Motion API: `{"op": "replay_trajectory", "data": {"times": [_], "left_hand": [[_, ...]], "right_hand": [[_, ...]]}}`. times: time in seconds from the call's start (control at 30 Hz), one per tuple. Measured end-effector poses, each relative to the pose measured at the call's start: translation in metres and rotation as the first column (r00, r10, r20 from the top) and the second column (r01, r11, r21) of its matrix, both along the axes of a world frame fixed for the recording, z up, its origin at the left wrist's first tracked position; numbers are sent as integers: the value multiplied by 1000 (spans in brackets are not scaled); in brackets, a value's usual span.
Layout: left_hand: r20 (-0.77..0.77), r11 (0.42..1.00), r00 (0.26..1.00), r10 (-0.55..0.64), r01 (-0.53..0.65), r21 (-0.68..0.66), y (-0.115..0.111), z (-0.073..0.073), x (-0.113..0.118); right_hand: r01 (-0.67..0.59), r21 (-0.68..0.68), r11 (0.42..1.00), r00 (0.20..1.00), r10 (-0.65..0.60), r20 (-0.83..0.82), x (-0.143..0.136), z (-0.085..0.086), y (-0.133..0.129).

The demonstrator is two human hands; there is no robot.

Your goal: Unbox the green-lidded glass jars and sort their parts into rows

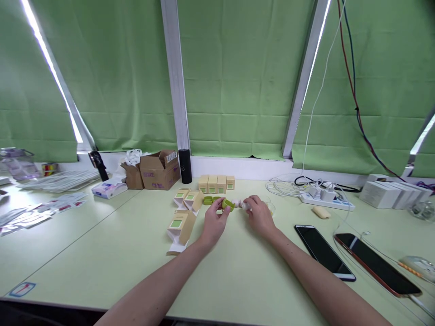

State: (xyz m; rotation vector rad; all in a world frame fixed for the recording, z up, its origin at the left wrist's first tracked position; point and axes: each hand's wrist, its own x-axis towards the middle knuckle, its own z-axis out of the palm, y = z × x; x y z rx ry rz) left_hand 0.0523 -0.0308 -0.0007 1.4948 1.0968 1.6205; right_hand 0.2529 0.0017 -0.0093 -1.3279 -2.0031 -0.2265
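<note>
My left hand point(215, 218) is closed on a small green case point(228, 205), held between thumb and fingers just above the table. More green cases point(210, 200) lie right behind that hand. My right hand point(259, 214) reaches in from the right, its fingers bent around a small whitish item point(245, 205) whose kind I cannot make out. Beside it sits a small pale pink-white piece point(237, 203). Behind the right hand, clear round plastic point(271, 207) shows in part. Left of my hands, opened kraft boxes point(182, 225) with green labels lie with their flaps out.
Several closed kraft boxes point(216, 184) stand in a row at the back, near a black cylinder point(185, 166) and a cardboard carton point(159, 170). To the right lie two phones point(324, 251) point(377, 262), a power strip point(328, 202) and loose cables. A tissue pack point(109, 187) rests at left.
</note>
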Motion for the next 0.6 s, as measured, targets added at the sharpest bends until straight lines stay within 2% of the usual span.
{"op": "replay_trajectory", "data": {"times": [0.17, 0.6], "left_hand": [[17, 1000, 1000, 0, 0, -8, -1, 1, 1], [10, 1000, 1000, -20, 20, 5, -3, 3, 2]], "right_hand": [[42, 84, 996, 979, -58, 195, -5, -4, 1], [65, 62, 996, 974, -77, 212, -5, -8, 1]]}}
